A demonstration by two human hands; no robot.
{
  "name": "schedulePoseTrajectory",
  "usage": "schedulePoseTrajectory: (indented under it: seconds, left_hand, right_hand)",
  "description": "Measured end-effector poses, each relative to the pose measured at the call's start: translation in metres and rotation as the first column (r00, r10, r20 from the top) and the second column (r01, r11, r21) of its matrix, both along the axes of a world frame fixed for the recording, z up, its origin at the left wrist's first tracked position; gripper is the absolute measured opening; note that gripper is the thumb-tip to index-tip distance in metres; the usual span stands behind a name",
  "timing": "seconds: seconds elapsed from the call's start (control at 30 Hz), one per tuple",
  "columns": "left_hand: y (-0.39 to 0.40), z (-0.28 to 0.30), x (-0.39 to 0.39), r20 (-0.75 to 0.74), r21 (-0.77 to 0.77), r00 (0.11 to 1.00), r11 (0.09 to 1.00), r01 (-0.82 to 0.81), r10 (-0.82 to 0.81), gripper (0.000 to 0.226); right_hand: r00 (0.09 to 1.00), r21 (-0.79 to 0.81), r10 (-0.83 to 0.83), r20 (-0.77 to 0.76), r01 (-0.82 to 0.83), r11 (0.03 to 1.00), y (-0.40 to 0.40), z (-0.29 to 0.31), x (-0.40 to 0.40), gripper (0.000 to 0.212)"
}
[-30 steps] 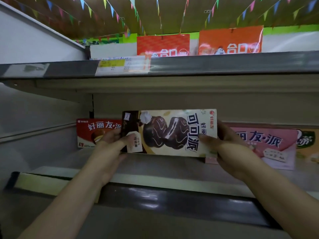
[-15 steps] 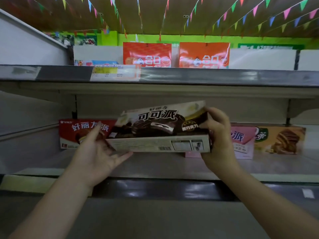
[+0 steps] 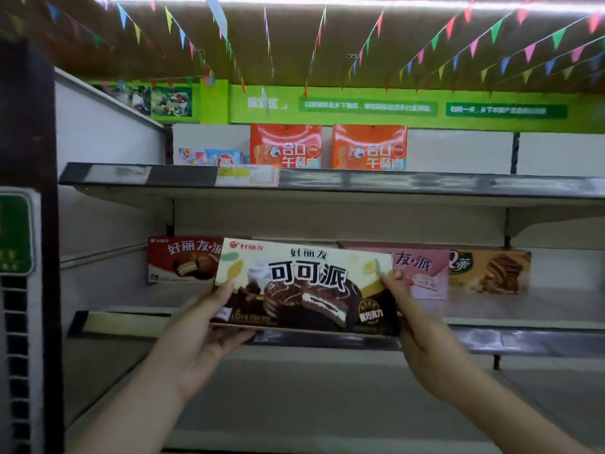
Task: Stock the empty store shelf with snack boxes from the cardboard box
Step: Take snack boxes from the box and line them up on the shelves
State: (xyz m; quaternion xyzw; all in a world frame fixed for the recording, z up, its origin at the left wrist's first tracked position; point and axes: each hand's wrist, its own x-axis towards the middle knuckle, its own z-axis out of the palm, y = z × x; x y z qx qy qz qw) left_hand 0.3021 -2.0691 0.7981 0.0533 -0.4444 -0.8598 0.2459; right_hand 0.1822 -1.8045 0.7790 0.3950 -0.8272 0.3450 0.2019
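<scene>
I hold a long cocoa pie snack box (image 3: 304,286) upright with its front facing me, just in front of the middle shelf (image 3: 137,317). My left hand (image 3: 203,332) grips its lower left end, thumb on the front. My right hand (image 3: 422,326) grips its right end. Behind it on the shelf stand a red pie box (image 3: 178,260), a pink box (image 3: 424,273) and an orange-brown box (image 3: 491,271). The cardboard box is out of view.
An upper shelf (image 3: 327,181) carries two orange cartons (image 3: 284,145) and a small colourful box (image 3: 209,157). A dark post with a green sign (image 3: 14,234) stands at the left. A bare lower shelf (image 3: 311,404) lies below my arms.
The box turned from lying with its narrow side toward me to upright with its front facing me. It came toward me and lower, and my left hand now grips its end.
</scene>
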Motion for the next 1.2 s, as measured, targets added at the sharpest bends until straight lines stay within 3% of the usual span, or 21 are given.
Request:
schedulePoseTrajectory:
  seconds: [0.07, 0.17, 0.27, 0.37, 0.43, 0.53, 0.63, 0.73, 0.87, 0.97, 1.2]
  left_hand:
    - [0.001, -0.008, 0.004, -0.008, 0.003, 1.0, 1.0, -0.001, 0.001, 0.04]
    - [-0.005, -0.008, 0.004, 0.008, 0.03, 0.999, 0.998, 0.051, -0.051, 0.034]
    - [-0.014, 0.004, -0.007, -0.01, 0.026, 0.992, 0.991, 0.129, -0.128, 0.038]
    - [-0.026, 0.022, -0.025, -0.026, -0.108, 0.98, 0.975, 0.194, -0.198, 0.044]
    - [-0.042, 0.034, -0.038, 0.039, -0.295, 0.989, 0.944, 0.145, -0.14, 0.044]
    - [-0.076, 0.042, -0.062, 0.222, -0.632, 0.973, 0.77, 0.094, 0.063, 0.054]
    - [-0.115, 0.039, -0.087, 0.312, -0.874, 0.907, 0.46, 0.157, 0.283, 0.054]
    - [-0.145, 0.04, -0.11, 0.335, -0.942, 0.843, 0.162, 0.293, 0.422, 0.057]
    - [-0.156, 0.046, -0.138, 0.346, -0.923, 0.841, -0.008, 0.384, 0.416, 0.045]
    - [-0.157, 0.048, -0.157, 0.321, -0.932, 0.872, -0.039, 0.36, 0.369, 0.035]
    - [-0.154, 0.041, -0.199, 0.298, -0.954, 0.905, 0.068, 0.291, 0.304, 0.032]
  right_hand:
    - [0.995, -0.046, 0.031, 0.093, -0.027, 0.999, -0.002, -0.008, 0.012, 0.077]
    - [0.954, -0.287, 0.126, 0.274, -0.045, 0.957, -0.005, -0.011, 0.015, 0.081]
    - [0.945, -0.41, 0.161, 0.284, -0.032, 0.911, -0.009, 0.002, 0.013, 0.075]
    - [0.978, -0.359, 0.087, 0.191, -0.013, 0.933, -0.028, 0.019, 0.0, 0.064]
    - [0.994, -0.246, -0.026, 0.11, 0.052, 0.968, -0.048, 0.029, -0.016, 0.071]
    - [0.99, -0.133, -0.124, 0.071, 0.132, 0.982, -0.081, 0.035, -0.045, 0.084]
    - [0.981, 0.021, -0.181, 0.076, 0.18, 0.983, -0.103, 0.032, -0.073, 0.093]
    - [0.977, 0.139, -0.209, 0.037, 0.202, 0.97, -0.115, 0.028, -0.098, 0.095]
    - [0.967, 0.233, -0.253, -0.029, 0.253, 0.939, -0.123, 0.031, -0.131, 0.087]
    - [0.933, 0.314, -0.353, -0.063, 0.354, 0.881, -0.127, 0.041, -0.145, 0.083]
    - [0.896, 0.324, -0.407, -0.177, 0.444, 0.836, -0.129, 0.038, -0.181, 0.081]
